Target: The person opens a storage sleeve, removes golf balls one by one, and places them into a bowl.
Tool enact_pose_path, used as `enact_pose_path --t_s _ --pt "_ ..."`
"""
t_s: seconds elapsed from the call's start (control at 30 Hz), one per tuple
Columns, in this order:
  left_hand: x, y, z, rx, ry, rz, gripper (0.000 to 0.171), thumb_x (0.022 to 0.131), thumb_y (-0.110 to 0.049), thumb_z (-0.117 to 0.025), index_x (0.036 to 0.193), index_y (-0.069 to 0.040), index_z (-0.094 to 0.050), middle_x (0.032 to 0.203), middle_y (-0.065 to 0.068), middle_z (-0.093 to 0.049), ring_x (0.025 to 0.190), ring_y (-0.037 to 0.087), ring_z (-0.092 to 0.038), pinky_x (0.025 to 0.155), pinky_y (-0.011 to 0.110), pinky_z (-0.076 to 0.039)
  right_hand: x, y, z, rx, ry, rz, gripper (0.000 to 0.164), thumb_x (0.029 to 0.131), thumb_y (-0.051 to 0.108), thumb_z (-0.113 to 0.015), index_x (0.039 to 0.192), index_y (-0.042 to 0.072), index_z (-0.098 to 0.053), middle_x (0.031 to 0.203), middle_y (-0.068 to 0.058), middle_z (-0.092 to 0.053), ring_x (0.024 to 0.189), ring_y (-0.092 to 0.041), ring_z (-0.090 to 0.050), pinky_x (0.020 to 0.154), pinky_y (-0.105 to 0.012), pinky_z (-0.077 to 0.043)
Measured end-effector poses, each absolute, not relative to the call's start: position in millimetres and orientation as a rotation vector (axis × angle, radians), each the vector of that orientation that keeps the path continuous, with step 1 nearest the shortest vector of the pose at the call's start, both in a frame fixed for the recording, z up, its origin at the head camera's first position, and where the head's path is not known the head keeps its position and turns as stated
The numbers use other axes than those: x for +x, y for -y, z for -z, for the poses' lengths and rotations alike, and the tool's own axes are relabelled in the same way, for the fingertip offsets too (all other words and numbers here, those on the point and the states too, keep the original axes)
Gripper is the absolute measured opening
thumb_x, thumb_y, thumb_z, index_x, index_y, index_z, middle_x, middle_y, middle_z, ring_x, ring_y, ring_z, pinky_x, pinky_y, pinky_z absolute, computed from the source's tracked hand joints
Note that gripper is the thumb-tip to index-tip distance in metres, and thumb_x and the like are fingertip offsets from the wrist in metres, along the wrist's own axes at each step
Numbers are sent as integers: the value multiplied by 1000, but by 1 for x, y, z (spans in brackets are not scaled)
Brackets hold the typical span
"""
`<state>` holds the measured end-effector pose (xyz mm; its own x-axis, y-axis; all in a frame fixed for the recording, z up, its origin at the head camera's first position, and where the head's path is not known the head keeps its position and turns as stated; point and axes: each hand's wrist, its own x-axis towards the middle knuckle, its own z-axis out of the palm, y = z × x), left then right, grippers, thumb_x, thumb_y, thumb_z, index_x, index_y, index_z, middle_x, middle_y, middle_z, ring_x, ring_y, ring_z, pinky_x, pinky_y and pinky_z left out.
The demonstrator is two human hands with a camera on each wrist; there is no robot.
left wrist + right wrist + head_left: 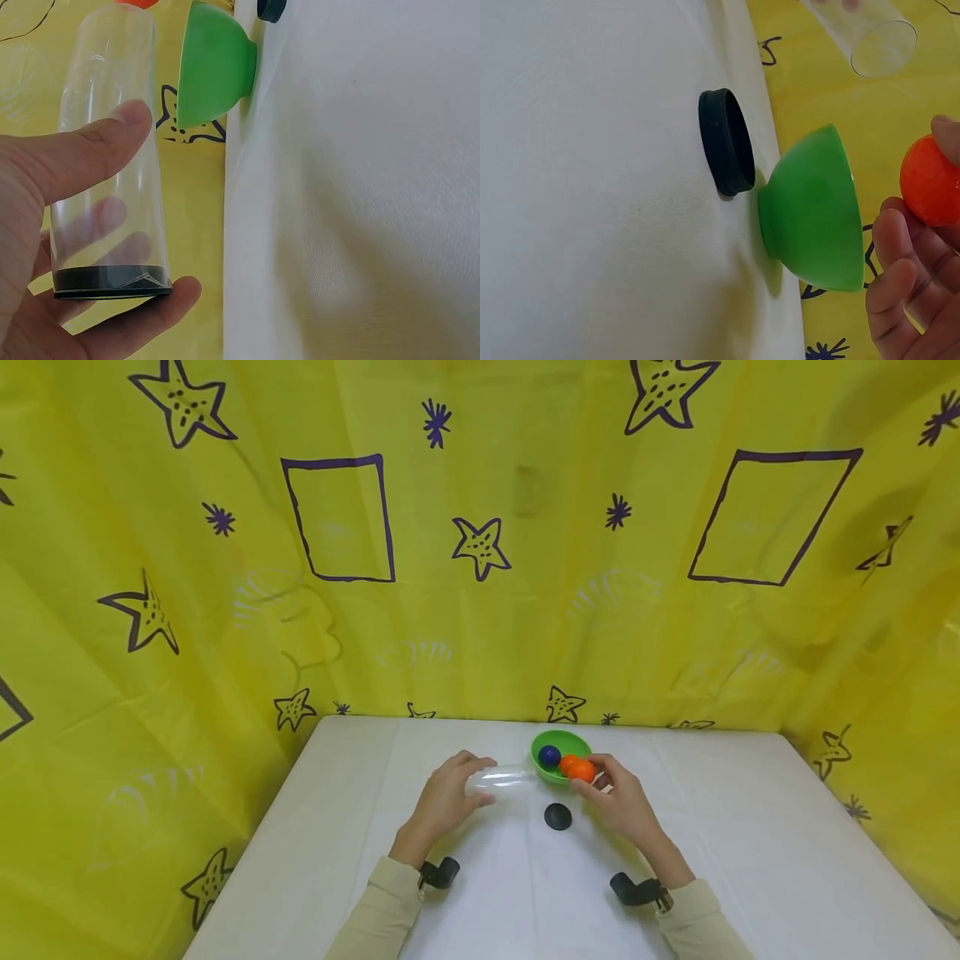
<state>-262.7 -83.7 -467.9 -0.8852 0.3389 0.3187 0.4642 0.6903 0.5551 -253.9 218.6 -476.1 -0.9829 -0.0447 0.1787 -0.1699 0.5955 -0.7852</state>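
My left hand (447, 793) grips a clear plastic tube (112, 180) by its capped end, where a black cap (112, 279) closes it. The tube lies roughly level above the table, and its uncapped mouth (885, 49) faces right. Between thumb and fingers my right hand (618, 797) pinches an orange ball (930, 180), just over the near right rim of a green bowl (814, 214). Inside the bowl are a dark blue ball (550, 756) and another orange ball (568, 764), partly hidden behind the held one.
A loose black cap (558, 817) lies on the white table (495, 893) in front of the bowl, its hollow side up. Yellow curtains (480, 635) printed with stars hang behind the table and along both sides.
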Motion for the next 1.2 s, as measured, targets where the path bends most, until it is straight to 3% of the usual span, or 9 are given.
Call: enact_pose_path --t_s 0.33,0.53,0.8,1.2 --pt "-264 82 470 -642 2718 1010 49 83 -24 -86 129 -18 -69 120 9 -68 109 30 -64 95 50 -52 -263 -224 463 174 2638 -1272 50 91 32 -79 129 4 -61 118 -15 -68 89 -21 -60 71 -23 -49" --pt "-264 82 472 -640 2738 1018 50 83 -22 -86 130 -17 -68 120 9 -68 108 31 -64 94 49 -53 -274 -226 459 196 2627 -1240 47 91 31 -79 126 4 -62 119 -16 -68 89 -21 -59 72 -24 -48" --pt "-264 82 470 -627 2742 1039 48 84 -22 -86 129 -20 -68 122 9 -68 110 32 -65 96 49 -54 -288 -222 454 142 2644 -1252 52 91 37 -78 130 5 -62 122 -16 -67 104 -30 -58 83 -34 -46" --pt "-262 84 467 -628 2714 1060 48 83 -23 -86 128 -16 -69 120 8 -69 108 30 -65 95 48 -54 -310 -214 455 94 2683 -1238 52 92 32 -77 130 -1 -62 129 -23 -59 119 -39 -48 91 -43 -43"
